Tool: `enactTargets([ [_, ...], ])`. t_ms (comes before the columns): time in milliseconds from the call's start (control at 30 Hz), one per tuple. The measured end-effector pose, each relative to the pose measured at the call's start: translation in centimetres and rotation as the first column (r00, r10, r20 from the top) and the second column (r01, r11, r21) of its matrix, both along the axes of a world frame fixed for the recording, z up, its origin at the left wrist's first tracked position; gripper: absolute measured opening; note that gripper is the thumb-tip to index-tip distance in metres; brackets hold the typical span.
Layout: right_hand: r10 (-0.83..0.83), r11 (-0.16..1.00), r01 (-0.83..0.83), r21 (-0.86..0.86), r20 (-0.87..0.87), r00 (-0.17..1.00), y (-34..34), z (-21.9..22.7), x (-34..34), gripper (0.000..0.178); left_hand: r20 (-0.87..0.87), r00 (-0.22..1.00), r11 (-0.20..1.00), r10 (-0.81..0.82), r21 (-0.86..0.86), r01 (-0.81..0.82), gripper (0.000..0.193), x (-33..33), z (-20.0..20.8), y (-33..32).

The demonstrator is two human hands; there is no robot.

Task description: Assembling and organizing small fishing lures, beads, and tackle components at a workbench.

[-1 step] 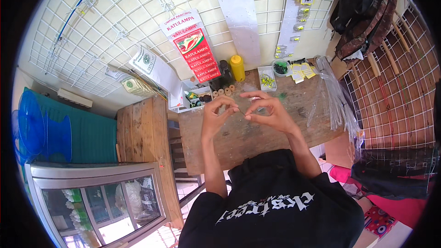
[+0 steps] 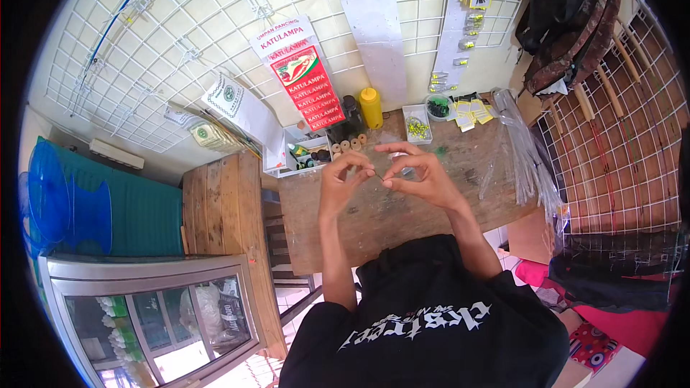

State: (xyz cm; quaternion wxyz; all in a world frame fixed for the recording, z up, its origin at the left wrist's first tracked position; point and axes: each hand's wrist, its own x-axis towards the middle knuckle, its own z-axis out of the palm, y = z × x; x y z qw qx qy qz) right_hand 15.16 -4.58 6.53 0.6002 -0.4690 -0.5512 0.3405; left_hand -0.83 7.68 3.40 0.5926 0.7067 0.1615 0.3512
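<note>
Both hands are up over the worn wooden worktable (image 2: pixel 402 215), fingertips nearly meeting. The left hand (image 2: pixel 342 181) pinches narrow on a tiny thin dark item (image 2: pixel 379 175), too small to identify, bridging toward the right hand (image 2: pixel 417 174), whose thumb and forefinger close on its other end. Just beyond the pinch stands a yellow plastic bottle (image 2: pixel 371 108).

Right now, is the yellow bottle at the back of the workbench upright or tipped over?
Upright. The yellow bottle stands on its base on the wooden workbench, cap uppermost, beside a dark bottle.
</note>
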Motion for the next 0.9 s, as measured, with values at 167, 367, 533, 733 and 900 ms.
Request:
enactTargets([
  [167,-0.039,0.998,0.029,-0.062,-0.153,0.988,-0.1,0.2,-0.2,0.012,0.132,0.991,0.972,-0.026,-0.229,0.056,0.014,1.5,-3.1,-2.4],
  [367,-0.152,0.985,0.159,-0.061,0.106,0.983,-0.7,0.4,0.7,0.011,0.025,0.999,0.998,0.02,-0.064,-0.018,0.027,0.7,-1.5,-2.6],
  [533,-0.213,0.971,0.234,-0.046,0.282,0.936,-1.0,0.9,0.9,0.011,0.065,0.98,0.973,0.19,0.118,-0.197,0.036,0.0,2.1,-0.9],
  [733,-0.229,0.964,0.267,-0.017,0.465,0.855,-1.1,2.1,0.7,0.01,-0.091,0.982,0.827,0.168,0.556,-0.09,0.032,-0.2,7.5,-1.2],
  [900,-0.228,0.965,0.262,0.034,0.609,0.76,-1.3,3.2,0.4,0.009,-0.209,0.963,0.67,0.17,0.741,0.042,0.032,0.5,8.7,-1.9],
])
